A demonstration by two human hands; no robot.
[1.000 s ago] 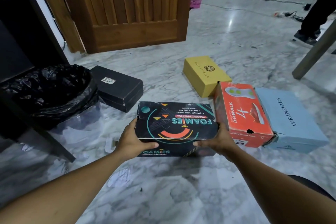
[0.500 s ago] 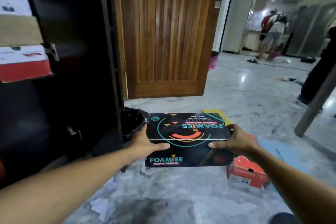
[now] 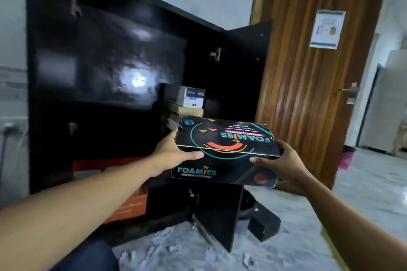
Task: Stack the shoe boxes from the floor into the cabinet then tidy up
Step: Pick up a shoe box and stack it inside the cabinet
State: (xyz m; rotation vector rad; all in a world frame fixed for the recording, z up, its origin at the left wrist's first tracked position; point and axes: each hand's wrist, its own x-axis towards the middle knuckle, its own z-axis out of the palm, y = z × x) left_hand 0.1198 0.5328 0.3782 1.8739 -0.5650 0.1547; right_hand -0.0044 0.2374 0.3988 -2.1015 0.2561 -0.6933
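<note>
I hold a black Foamies shoe box (image 3: 224, 152) level in the air in front of the open black cabinet (image 3: 105, 68). My left hand (image 3: 174, 149) grips its left end and my right hand (image 3: 279, 163) grips its right end. Behind the box, inside the cabinet, a stack of shoe boxes (image 3: 184, 100) rises with a grey one on top. Orange shoe boxes (image 3: 130, 204) lie lower in the cabinet, partly hidden by my left arm.
The cabinet's open door (image 3: 242, 72) stands to the right, against a wooden room door (image 3: 308, 72). A black shoe box (image 3: 264, 222) lies on the marble floor by the lower cabinet door (image 3: 218, 218). Paper scraps (image 3: 163, 246) litter the floor. A pink basket (image 3: 345, 158) stands far right.
I lifted the Foamies box off the floor and turned left with it, from the floor boxes up toward the open cabinet. Both hands keep the same grip.
</note>
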